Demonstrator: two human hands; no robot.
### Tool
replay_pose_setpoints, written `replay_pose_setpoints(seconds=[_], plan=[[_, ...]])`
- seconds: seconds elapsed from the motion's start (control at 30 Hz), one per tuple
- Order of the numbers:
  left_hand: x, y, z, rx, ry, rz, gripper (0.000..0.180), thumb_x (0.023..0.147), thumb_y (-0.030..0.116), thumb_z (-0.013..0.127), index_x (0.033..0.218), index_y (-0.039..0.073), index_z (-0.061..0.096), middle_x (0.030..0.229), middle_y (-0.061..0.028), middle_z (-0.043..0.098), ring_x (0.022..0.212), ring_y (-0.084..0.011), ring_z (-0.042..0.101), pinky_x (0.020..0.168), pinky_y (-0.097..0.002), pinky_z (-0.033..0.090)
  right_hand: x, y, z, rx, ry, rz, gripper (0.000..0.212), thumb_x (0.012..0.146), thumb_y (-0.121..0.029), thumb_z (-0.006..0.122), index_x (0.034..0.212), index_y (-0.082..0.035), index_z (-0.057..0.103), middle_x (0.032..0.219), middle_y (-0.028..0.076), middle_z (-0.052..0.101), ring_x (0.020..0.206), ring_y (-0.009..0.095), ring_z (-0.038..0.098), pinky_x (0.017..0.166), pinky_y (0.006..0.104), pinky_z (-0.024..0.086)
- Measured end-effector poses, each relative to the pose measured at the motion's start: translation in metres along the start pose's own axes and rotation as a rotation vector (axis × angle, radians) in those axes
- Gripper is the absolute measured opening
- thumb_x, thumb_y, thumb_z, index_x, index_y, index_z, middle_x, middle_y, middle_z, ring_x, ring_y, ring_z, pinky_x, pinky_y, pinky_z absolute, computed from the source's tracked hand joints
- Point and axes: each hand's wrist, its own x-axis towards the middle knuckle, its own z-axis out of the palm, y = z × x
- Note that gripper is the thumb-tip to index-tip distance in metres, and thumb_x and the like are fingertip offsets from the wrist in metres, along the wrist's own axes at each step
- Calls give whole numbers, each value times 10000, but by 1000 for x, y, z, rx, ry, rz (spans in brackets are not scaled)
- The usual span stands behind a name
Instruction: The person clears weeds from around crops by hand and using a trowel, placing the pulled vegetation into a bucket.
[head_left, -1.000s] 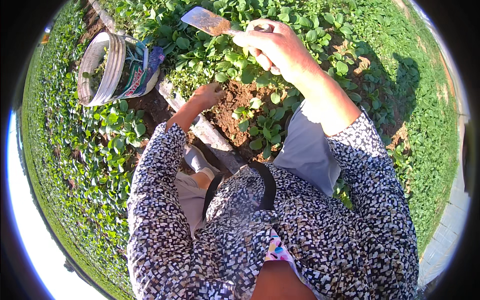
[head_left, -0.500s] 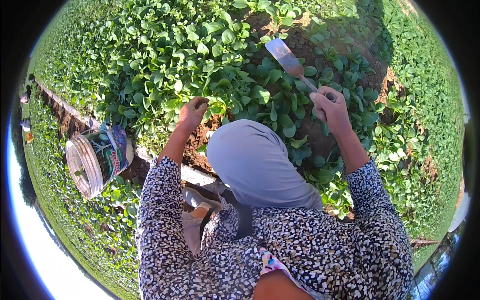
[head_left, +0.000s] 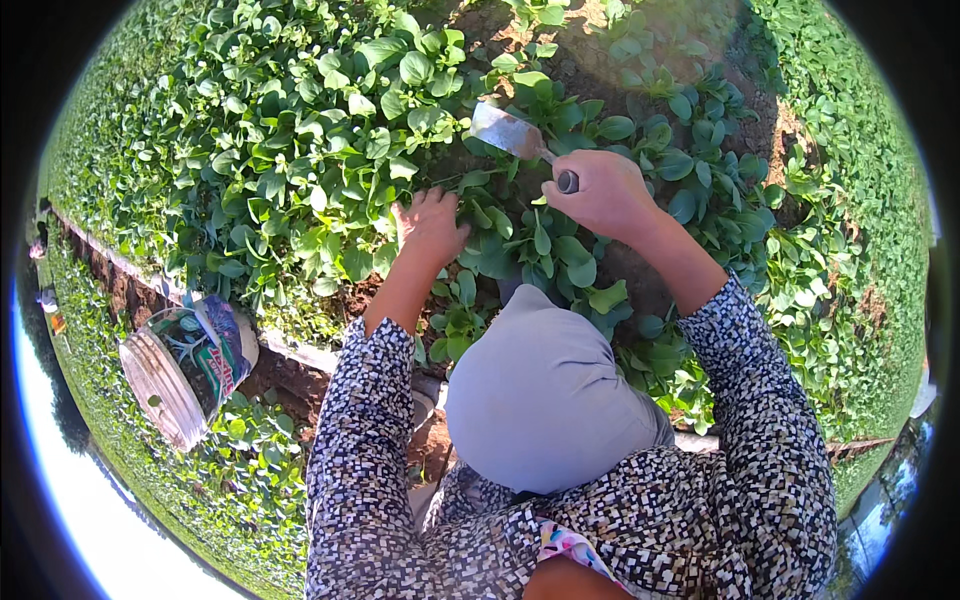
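Note:
My right hand (head_left: 608, 195) is closed round the handle of a flat-bladed hand trowel (head_left: 508, 131). Its pale metal blade, brownish toward the neck, points left and away over the leaves; the round handle end shows beside my thumb. Just left of it, my left hand (head_left: 432, 230) reaches palm down into low leafy green plants (head_left: 575, 255), fingers apart, with the fingertips partly among the leaves. I see nothing held in it. Both hands are close together, slightly above the plants, in front of my bent grey-trousered knee (head_left: 550, 400).
A whitish plastic bucket (head_left: 160, 390) lies tipped at the left, with a printed plastic bag (head_left: 225, 345) at it. A pale narrow border (head_left: 300, 352) runs beside brown soil. Dense plants (head_left: 250, 130) spread ahead and to both sides.
My left hand has moved right and lower into the plants, its fingers spreading. My right hand has brought the trowel left, nearer the left hand. My knee has shifted right and nearer.

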Motion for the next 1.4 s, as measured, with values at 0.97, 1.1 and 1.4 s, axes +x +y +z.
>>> replay_pose_setpoints(seconds=[0.97,1.1,1.4], plan=[[-26,38,46,-229,163,219,492,736,225,674,1190,72,561,1236,-120,574,1199,-312,487,958,-454,376,-29,45,51,-72,-172,-28,185,772,-251,654,684,-93,615,658,57,543,616,274,574,558,394,453],[-22,33,36,-334,147,187,462,748,235,697,1168,78,586,1225,-115,588,1124,-310,543,923,-438,381,-33,52,57,-39,-155,-22,186,766,-242,658,671,-93,600,656,53,541,611,268,569,551,393,450],[50,45,4,-371,362,229,332,799,228,674,1070,43,622,1130,-147,612,1058,-342,567,896,-417,452,-28,66,80,71,-55,-96,223,756,-203,681,634,-85,537,629,68,496,569,281,537,496,389,405]])
